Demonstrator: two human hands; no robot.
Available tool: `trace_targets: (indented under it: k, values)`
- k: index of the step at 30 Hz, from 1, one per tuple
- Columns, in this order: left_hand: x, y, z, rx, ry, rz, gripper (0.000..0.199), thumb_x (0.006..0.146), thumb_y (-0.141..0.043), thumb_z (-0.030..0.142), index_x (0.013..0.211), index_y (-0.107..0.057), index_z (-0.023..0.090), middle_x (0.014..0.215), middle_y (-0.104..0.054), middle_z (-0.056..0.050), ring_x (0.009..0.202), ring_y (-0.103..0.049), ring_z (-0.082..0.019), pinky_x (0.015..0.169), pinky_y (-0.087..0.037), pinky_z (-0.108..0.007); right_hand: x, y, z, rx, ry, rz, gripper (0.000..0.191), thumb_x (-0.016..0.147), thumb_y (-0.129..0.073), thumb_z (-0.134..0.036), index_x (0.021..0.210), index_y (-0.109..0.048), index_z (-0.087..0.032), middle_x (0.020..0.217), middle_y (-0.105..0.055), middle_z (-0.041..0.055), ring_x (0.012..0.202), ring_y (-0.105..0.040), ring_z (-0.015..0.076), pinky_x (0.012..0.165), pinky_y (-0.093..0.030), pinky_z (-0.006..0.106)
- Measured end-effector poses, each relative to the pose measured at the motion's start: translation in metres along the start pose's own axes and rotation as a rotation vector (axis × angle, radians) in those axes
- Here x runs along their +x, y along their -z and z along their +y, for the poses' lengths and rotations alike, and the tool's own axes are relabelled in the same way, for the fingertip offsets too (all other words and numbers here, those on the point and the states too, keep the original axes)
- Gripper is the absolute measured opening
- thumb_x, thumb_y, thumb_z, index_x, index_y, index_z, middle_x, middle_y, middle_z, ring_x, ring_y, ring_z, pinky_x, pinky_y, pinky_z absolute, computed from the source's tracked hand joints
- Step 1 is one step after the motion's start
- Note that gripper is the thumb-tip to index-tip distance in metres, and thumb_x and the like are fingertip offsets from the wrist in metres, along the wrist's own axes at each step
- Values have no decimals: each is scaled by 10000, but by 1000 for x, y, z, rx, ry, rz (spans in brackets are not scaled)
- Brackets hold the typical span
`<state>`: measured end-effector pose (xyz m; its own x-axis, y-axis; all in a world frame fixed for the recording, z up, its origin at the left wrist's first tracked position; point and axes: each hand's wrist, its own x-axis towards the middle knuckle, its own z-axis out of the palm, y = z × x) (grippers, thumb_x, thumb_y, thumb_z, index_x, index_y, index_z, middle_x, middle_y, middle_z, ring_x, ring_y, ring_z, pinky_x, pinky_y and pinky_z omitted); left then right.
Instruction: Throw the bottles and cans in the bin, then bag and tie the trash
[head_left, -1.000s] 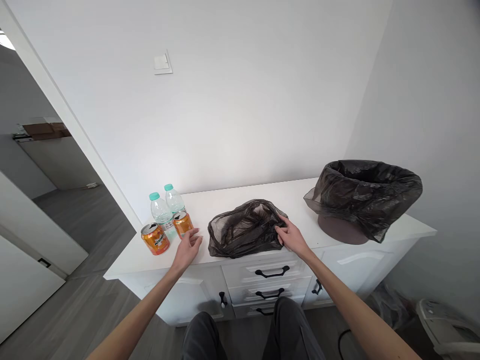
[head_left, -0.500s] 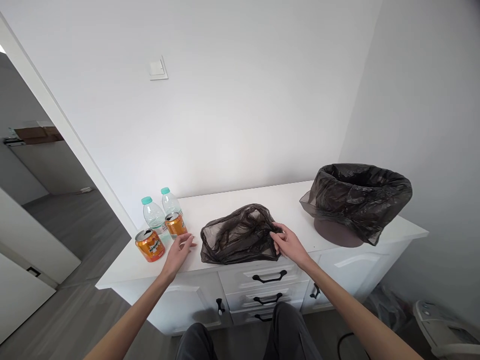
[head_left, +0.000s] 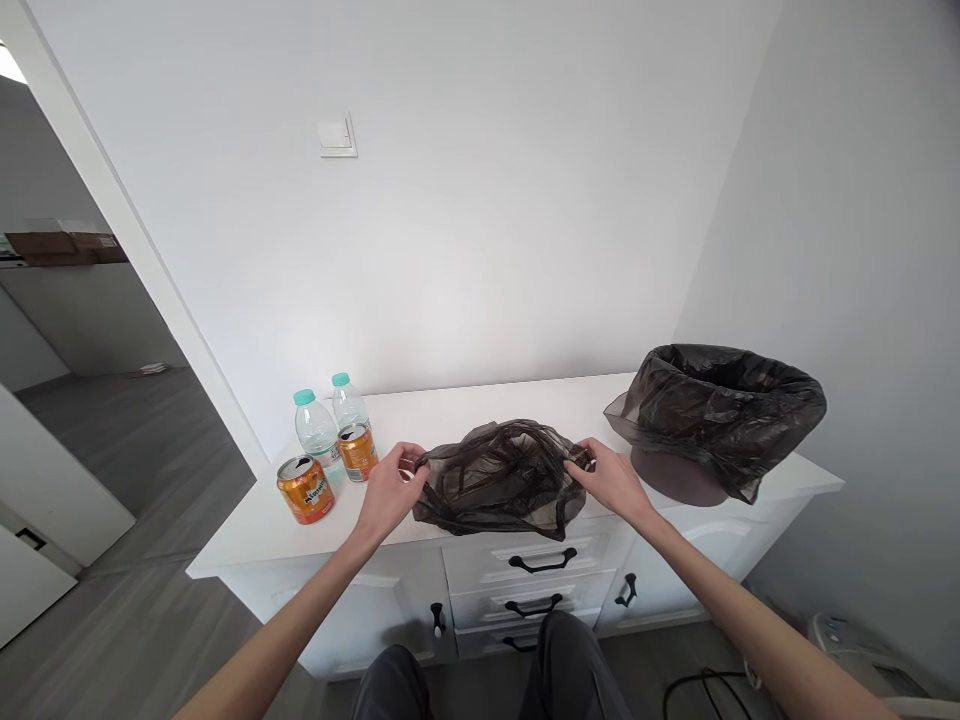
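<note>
1. Okay, two orange cans [head_left: 306, 492], two clear bottles [head_left: 316, 432] at left.
2. Left hand [head_left: 391, 490]: thumb and fingers pinching bag's left rim.
3. Dark bag [head_left: 491, 492]: mid-cabinet top [head_left: 435, 408], between hands.
4. Right hand [head_left: 616, 483]: pinching right rim.
5. Lined bin [head_left: 724, 415], right end.

1. One camera here, worn on the person's head, peering forward and down past the knees [head_left: 391, 688].
2. It faces the white cabinet [head_left: 465, 404] almost squarely, the wall [head_left: 525, 200] filling its upper half.
3. It's near, both forearms [head_left: 315, 590] running in from the bottom edge.
4. Its wide view reaches from the door frame [head_left: 135, 240], left, past the room's corner [head_left: 726, 185], right.
</note>
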<state>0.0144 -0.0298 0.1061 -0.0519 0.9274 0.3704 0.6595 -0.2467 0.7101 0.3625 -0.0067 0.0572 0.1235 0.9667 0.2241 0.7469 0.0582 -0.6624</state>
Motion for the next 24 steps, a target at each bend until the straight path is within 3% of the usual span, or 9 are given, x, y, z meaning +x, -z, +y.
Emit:
trace_targets:
  k: [3, 5, 11, 14, 18, 21, 24]
  values:
    - [-6, 20, 4, -77, 34, 59, 252, 857, -575, 448, 958, -623, 222, 970, -710, -51, 872, -669, -226, 775, -541, -349, -36, 12, -27, -9, 175, 128, 164, 930, -574, -416, 954, -553, -256, 699, -618, -12, 649, -555, 194, 633, -376, 284]
    - [-17, 34, 0, -118, 65, 105, 265, 869, -573, 462, 989, -601, 228, 1009, -703, -52, 904, -668, -228, 795, -529, -343, -67, 18, -42, 48, 270, 137, 157, 966, -545, -409, 943, -523, -256, 687, -584, -30, 594, -503, 165, 608, -369, 272]
    - [-57, 68, -35, -27, 88, 134, 299, 918, -530, 544, 890, -495, 248, 1009, -671, -45, 906, -628, -226, 703, -481, -306, -141, 8, -56, 110, 570, -112, 203, 1029, -475, -285, 838, -416, -250, 713, -497, -49, 571, -423, 117, 590, -339, 249]
    - [-69, 77, -44, 80, 23, 68, 315, 910, -532, 548, 824, -483, 249, 1006, -666, -51, 940, -622, -242, 720, -476, -317, -155, -5, -64, 167, 555, -185, 236, 1027, -481, -285, 818, -376, -251, 719, -463, -49, 605, -427, 119, 590, -342, 240]
    - [-74, 84, -39, 168, -27, -48, 315, 895, -555, 557, 830, -499, 254, 1030, -668, -51, 913, -635, -240, 762, -501, -344, -155, -12, -84, 225, 512, -210, 253, 1011, -496, -308, 803, -366, -248, 718, -451, -47, 619, -419, 123, 582, -342, 238]
    - [-74, 86, -34, 179, 37, -118, 384, 848, -631, 589, 995, -506, 257, 1015, -674, -50, 854, -667, -234, 732, -535, -345, -147, -11, -91, 301, 404, -192, 271, 1012, -494, -361, 790, -391, -246, 687, -443, -47, 613, -426, 129, 559, -342, 235]
    - [-69, 79, -31, 195, 60, -177, 597, 803, -673, 609, 1225, -467, 239, 907, -685, -27, 744, -673, -232, 642, -527, -330, -128, -6, -86, 418, 264, -136, 294, 995, -513, -443, 795, -421, -248, 662, -448, -46, 595, -455, 137, 526, -353, 232]
